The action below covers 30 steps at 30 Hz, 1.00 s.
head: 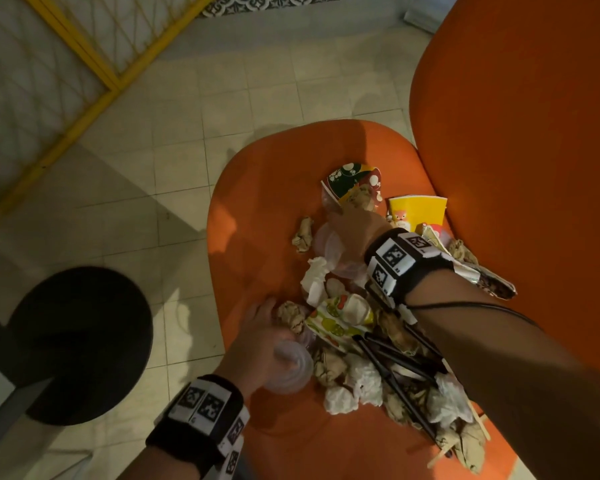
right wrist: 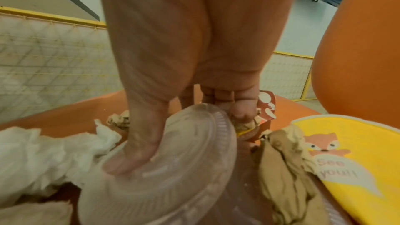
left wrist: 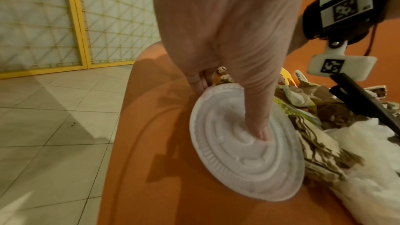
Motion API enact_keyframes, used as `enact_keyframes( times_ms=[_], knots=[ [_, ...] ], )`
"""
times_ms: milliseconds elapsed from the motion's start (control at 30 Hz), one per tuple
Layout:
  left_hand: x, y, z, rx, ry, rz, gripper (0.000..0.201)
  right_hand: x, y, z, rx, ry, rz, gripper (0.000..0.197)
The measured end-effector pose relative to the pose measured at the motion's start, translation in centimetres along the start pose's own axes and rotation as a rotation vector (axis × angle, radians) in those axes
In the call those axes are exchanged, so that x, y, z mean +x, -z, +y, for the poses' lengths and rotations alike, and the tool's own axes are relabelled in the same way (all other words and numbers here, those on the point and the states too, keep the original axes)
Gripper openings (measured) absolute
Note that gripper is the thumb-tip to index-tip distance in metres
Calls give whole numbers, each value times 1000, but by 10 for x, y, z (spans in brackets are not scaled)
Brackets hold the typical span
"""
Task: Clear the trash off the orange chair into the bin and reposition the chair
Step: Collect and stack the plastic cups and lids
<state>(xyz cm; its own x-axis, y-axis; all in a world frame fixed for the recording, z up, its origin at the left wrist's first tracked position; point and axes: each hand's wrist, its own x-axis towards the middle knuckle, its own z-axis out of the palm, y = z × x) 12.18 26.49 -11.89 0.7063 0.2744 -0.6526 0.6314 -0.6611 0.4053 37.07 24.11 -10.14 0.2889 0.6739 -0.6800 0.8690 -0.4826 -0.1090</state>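
The orange chair (head: 271, 188) has a heap of trash on its seat: crumpled brown paper (head: 329, 368), white tissues (head: 364, 382), black straws (head: 395, 358), printed paper cups (head: 416, 209). My left hand (head: 274, 323) is at the heap's near-left edge and pinches a translucent round lid (left wrist: 244, 143), thumb (left wrist: 257, 122) pressed on its face and fingers behind the rim. My right hand (head: 343, 220) reaches into the far part of the heap and grips a clear domed lid (right wrist: 164, 160), thumb (right wrist: 129, 156) on top and fingers curled behind it.
A black round object (head: 80, 341) stands on the tiled floor left of the chair; I cannot tell whether it is the bin. A yellow-framed mesh fence (head: 94, 64) runs at the back left. The chair's backrest (head: 520, 168) rises on the right. A yellow fox cup (right wrist: 346, 156) lies beside my right hand.
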Motion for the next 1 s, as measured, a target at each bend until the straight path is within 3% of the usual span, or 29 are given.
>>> enact_keyframes(
  times_ms=[100,200,267,433,633,867,1000],
  knots=[
    [-4,-6,-1,-70,-7,53,37,-3,4,2,20,8,38,122],
    [-5,-8,-3,-198,-13,86,35,-10,4,6,-5,21,110,126],
    [-6,-6,-2,-254,-38,92,36,-15,4,7,35,6,137,117],
    [-2,0,1,-368,-77,93,53,-34,3,12,184,-48,205,72],
    [0,7,7,-467,-56,156,60,-53,-1,26,363,-137,212,60],
    [-7,15,19,-484,5,418,54,-82,-5,36,407,-292,318,37],
    [-13,12,30,-590,38,554,43,-99,-10,33,390,-337,294,30]
  ],
)
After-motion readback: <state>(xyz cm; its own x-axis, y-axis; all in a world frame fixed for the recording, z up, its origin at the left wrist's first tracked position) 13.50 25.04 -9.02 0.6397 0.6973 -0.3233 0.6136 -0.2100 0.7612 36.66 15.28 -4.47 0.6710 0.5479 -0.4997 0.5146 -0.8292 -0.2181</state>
